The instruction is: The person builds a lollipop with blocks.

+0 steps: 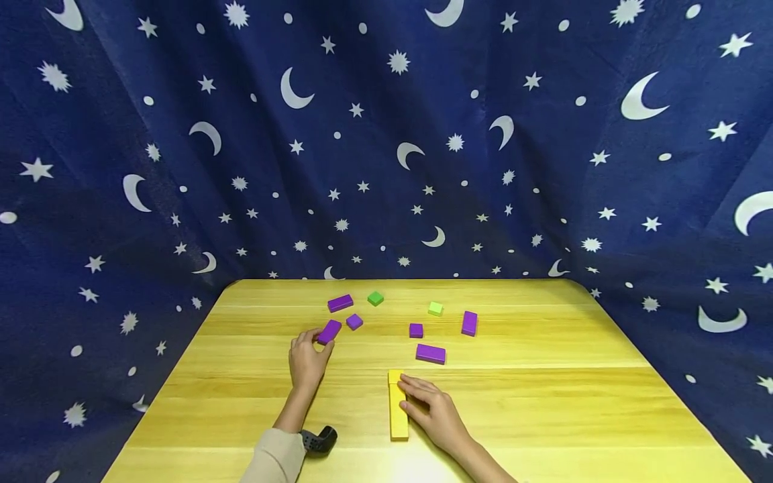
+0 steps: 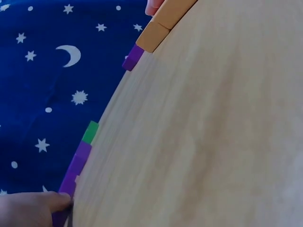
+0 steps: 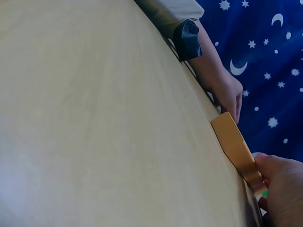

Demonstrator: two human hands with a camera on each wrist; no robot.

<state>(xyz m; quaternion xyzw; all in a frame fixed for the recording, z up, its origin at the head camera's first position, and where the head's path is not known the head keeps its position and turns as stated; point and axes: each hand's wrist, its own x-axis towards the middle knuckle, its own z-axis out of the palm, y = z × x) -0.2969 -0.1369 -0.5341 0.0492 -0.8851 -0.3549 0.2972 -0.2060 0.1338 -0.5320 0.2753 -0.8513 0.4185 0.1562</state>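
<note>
My left hand (image 1: 306, 361) pinches a purple rectangular block (image 1: 329, 332) between thumb and fingers on the left part of the table. Just beyond it lie a small purple block (image 1: 354, 322) and another purple rectangular block (image 1: 341, 303). In the middle of the table, a small yellow block (image 1: 395, 376) meets the far end of a long yellow piece (image 1: 398, 416), forming a straight strip. My right hand (image 1: 439, 417) touches this strip along its right side, thumb and fingers loosely extended. The right wrist view shows the thumb against the strip; the other fingers are partly hidden.
Beyond the strip lie a purple rectangular block (image 1: 431, 354), a small purple block (image 1: 416, 330) and an upright-lying purple block (image 1: 469, 323). Further back are a green block (image 1: 376, 298) and a light green block (image 1: 435, 308). A starry blue curtain (image 1: 362, 134) hangs behind the wooden table (image 1: 543, 402).
</note>
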